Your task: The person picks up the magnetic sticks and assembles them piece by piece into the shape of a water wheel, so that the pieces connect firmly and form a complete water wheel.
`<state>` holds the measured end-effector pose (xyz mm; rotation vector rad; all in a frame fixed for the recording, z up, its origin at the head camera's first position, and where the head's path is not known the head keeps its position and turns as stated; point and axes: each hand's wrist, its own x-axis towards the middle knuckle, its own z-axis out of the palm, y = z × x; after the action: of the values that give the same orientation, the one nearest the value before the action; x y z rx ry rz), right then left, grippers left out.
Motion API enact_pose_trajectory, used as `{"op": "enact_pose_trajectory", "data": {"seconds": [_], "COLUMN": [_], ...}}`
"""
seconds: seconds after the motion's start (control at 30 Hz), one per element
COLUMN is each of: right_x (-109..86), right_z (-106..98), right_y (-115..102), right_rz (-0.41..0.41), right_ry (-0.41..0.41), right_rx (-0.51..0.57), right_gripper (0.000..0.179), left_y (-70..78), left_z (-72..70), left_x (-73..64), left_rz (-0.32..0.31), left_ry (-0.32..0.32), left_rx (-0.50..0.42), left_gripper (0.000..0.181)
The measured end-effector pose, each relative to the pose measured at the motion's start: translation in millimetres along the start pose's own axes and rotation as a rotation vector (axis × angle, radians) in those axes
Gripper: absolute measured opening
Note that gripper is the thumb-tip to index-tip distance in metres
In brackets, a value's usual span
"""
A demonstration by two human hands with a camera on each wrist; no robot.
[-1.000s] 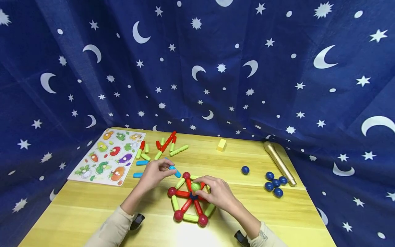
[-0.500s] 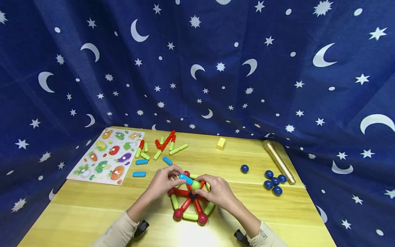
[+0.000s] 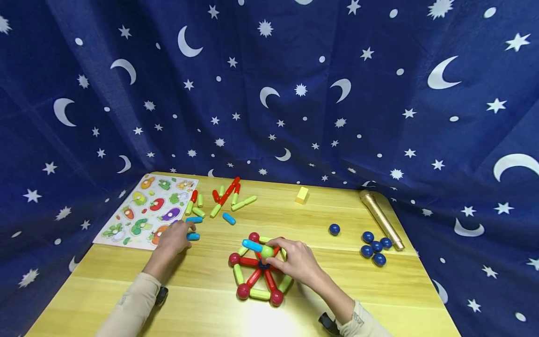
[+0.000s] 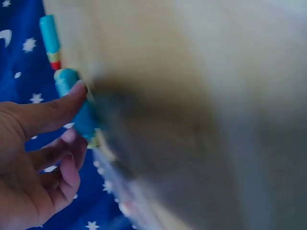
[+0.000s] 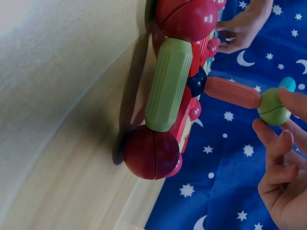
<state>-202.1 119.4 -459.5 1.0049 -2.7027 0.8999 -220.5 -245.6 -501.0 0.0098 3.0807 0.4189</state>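
My right hand pinches a light-green ball between thumb and fingers. The ball tops a red rod that rises from the dark blue centre ball of a wheel-like magnetic frame. Crimson balls, green rods and red spokes make up the frame. A blue magnetic rod sticks out leftward from the green ball. Over on the left, my left hand is at another blue rod, its thumb and fingers spread around it; a firm hold does not show.
More blue rods and several red and green rods lie at the back left. A vegetable puzzle board borders the left hand. Dark blue balls, a gold tube and a yellow block lie toward the right and back.
The left hand brought a blue rod to the green ball, let go of it there, and moved left to the other blue rods. The right hand stays on the ball.
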Motion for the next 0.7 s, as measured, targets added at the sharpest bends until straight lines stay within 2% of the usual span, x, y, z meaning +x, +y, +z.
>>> {"op": "enact_pose_trajectory", "data": {"seconds": [0.1,0.2,0.27,0.33,0.43,0.5,0.6,0.7], "right_x": [0.6,0.6,0.5,0.2,-0.3,-0.3,0.3,0.8], "right_z": [0.0,0.1,0.2,0.2,0.4,0.3,-0.2,-0.5], "right_y": [0.3,0.6,0.7,0.8,1.0,0.8,0.6,0.8], "right_rz": [0.003,0.005,0.007,0.009,0.014,0.014,0.019,0.024], "right_ry": [0.002,0.002,0.001,-0.001,-0.001,0.002,0.004,-0.001], "right_rx": [0.001,0.004,0.003,0.003,-0.001,0.001,-0.002,-0.004], "right_gripper": [0.030,0.030,0.030,0.030,0.031,0.031,0.030,0.030], "left_y": [-8.4,-4.6,5.6,21.4,48.2,63.6,79.1,86.7], "left_z": [6.2,9.8,10.4,10.9,12.3,13.5,15.1,18.5], "left_x": [4.0,5.1,3.7,-0.8,-10.9,-19.0,-27.9,-31.3], "left_rz": [0.021,0.011,0.013,0.042,0.129,0.183,0.224,0.242], "left_ry": [-0.004,0.028,0.055,0.062,0.016,-0.034,-0.071,-0.070], "left_rx": [0.012,-0.041,-0.147,-0.305,-0.567,-0.686,-0.772,-0.772], "left_gripper": [0.028,0.021,0.021,0.022,0.023,0.024,0.025,0.026]}}
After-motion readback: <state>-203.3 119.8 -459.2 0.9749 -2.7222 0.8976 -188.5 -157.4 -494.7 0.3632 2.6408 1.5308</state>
